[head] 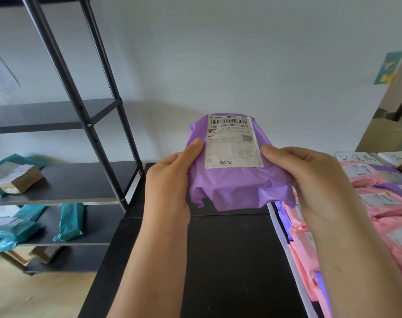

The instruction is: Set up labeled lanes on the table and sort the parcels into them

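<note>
Left hand (167, 180), right hand (310, 177) grip parcel (229, 187) above black table (229, 260)

This is a small parcel-sorting room, more a courier's back room than a home. A black metal shelving rack (89, 125) on the left carries teal mailers (70, 221) and a brown-paper package (23, 180). On the right side of the black desk (229, 260) lies a heap of pink and purple mailers (392, 226), with a handwritten paper sign (356, 158) at its far end. The purple parcel (232, 187) raised over the desk bears a printed shipping label (232, 143) with barcode and QR code. A cardboard carton (383, 136) stands at the far right by the bare white wall (218, 53).
</note>
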A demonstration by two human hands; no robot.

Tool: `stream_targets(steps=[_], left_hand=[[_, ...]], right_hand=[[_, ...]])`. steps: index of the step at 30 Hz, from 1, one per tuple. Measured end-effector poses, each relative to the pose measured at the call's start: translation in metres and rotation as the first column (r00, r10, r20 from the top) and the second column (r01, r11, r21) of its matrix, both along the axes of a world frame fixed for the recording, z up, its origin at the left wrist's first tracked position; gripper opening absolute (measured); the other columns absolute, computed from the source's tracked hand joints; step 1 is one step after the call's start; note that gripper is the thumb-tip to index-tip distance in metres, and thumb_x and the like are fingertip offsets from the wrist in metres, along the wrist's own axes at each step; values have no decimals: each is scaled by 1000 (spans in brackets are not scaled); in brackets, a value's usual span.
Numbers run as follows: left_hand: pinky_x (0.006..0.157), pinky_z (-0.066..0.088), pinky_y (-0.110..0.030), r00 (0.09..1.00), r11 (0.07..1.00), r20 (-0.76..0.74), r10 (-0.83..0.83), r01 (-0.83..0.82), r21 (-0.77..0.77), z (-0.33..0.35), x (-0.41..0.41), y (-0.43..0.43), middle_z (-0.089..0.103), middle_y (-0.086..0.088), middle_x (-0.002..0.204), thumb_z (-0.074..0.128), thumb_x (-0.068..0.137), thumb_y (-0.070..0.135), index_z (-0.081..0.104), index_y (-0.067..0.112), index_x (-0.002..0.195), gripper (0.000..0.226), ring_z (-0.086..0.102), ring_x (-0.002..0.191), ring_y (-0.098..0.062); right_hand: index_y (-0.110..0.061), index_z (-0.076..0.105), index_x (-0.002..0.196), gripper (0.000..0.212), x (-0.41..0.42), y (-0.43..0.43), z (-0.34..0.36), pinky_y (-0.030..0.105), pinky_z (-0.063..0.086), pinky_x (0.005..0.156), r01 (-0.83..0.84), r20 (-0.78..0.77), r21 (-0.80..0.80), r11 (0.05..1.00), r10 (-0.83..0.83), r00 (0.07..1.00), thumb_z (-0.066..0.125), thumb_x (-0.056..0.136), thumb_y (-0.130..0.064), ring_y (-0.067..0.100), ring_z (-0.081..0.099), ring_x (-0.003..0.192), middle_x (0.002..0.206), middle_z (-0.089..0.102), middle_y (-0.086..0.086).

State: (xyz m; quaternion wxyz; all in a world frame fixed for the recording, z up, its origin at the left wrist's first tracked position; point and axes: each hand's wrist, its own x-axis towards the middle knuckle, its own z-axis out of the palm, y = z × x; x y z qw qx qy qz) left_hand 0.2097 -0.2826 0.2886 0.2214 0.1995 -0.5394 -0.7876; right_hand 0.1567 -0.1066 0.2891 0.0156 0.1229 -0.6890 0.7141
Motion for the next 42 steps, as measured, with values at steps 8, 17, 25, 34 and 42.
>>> stream_targets(steps=[8,17,25,34,42], left_hand=[[60,50,-34,999,999,-8,-50,50,-1,-2,2,-2,76,-12,82,80,69,35,78,13,65,22,68,70,-27],[87,59,-41,998,973,24,-64,68,-223,-11,5,-6,77,-1,87,73,85,29,75,19,75,14,75,86,-20],[62,52,-10,986,917,36,-162,164,-363,-34,-2,-3,77,10,85,74,86,17,75,26,89,10,72,80,-3],[55,49,-5,944,880,165,-286,327,-344,-80,-11,13,75,16,82,75,85,25,73,28,88,5,71,77,2],[50,48,-7,868,816,276,-413,487,-311,-107,-11,84,74,18,79,73,87,25,71,27,87,2,69,73,5]], right_hand=[[-16,79,69,18,-1,1,-2,20,49,51,-45,46,-67,997,48,998,75,83,-27,15,67,57,67,73,4],[-25,77,78,10,2,6,-11,22,56,64,46,-107,146,988,-31,994,74,87,-26,13,71,74,76,75,-8],[-20,75,87,7,13,17,-35,37,60,66,176,-141,245,954,-144,979,71,89,-13,17,72,77,81,76,-10],[-10,73,92,6,43,29,-68,45,58,72,319,12,397,861,-352,936,70,88,-12,22,71,82,85,75,0],[-2,72,87,8,74,96,-95,46,53,77,420,83,381,823,-483,872,71,85,-10,42,64,88,85,71,18]])
